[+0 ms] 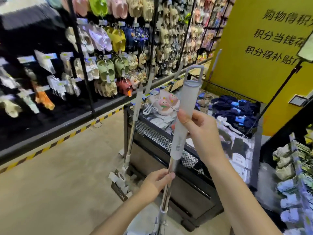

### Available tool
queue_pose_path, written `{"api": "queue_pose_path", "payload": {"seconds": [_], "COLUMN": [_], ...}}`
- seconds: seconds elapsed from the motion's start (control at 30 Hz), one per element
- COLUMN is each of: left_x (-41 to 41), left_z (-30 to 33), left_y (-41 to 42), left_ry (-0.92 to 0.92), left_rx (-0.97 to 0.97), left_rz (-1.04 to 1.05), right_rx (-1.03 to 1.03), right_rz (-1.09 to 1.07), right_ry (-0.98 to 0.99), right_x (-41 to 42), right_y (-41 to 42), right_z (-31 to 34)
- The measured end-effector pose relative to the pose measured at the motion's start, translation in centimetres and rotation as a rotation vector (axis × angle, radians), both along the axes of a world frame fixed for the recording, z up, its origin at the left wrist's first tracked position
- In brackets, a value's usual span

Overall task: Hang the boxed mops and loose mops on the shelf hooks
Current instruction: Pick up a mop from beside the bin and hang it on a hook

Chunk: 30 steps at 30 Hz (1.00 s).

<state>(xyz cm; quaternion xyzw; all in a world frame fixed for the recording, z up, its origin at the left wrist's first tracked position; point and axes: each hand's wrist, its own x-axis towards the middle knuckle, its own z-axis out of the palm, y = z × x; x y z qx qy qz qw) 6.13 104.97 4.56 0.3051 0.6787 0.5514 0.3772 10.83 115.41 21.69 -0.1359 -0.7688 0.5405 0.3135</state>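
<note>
I hold a loose mop upright in front of me. Its pale grey handle grip (pixel 186 106) ends in a rectangular hanging loop at the top, and a shiny metal pole (pixel 167 184) runs down below it. My right hand (pixel 201 131) grips the grey handle near its middle. My left hand (pixel 157 182) pinches the metal pole lower down. A second mop (pixel 133 126) leans against the black mesh bin, its head and card label on the floor.
A black mesh bin (pixel 162 141) holds slippers, packets and dark blue socks just behind the mop. Racks of hanging slippers (pixel 105 68) line the left aisle behind a yellow-black floor stripe. A yellow sign wall (pixel 264 39) stands right. Packaged goods hang at far right.
</note>
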Motion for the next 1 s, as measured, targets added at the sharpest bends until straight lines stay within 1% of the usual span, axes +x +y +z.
{"api": "queue_pose_path", "payload": {"seconds": [0.2,0.37,0.47,0.67,0.8,0.9,1.0], "left_x": [-2.2,-4.2,-5.4,-6.7,-8.0,-10.2,-13.1], "left_z": [0.9,1.2,1.4,1.0,1.4,2.1,2.6], "left_y": [-8.8,-19.8,-27.5,-42.1,-49.8,-55.5,-61.0], "left_ry": [-0.083,-0.156,-0.108,0.019,0.086,0.148,0.168], "left_rx": [0.046,0.097,0.043,0.007,0.006,0.000,0.027], "left_rz": [0.285,0.553,0.687,0.987,1.154,1.274,1.402], "right_rx": [-0.064,-0.036,-0.011,-0.071,-0.117,-0.139,-0.188], "right_rz": [0.157,0.364,0.512,0.786,0.911,1.001,1.085], "right_ry": [0.023,0.018,0.011,0.021,0.013,-0.001,0.014], "right_x": [-5.6,-9.9,-12.0,-15.7,-18.5,-21.8,-25.7], "right_y": [-8.2,-19.1,-26.5,-41.1,-48.7,-54.6,-60.5], "right_z": [0.9,1.9,2.3,2.1,2.6,3.2,3.4]}}
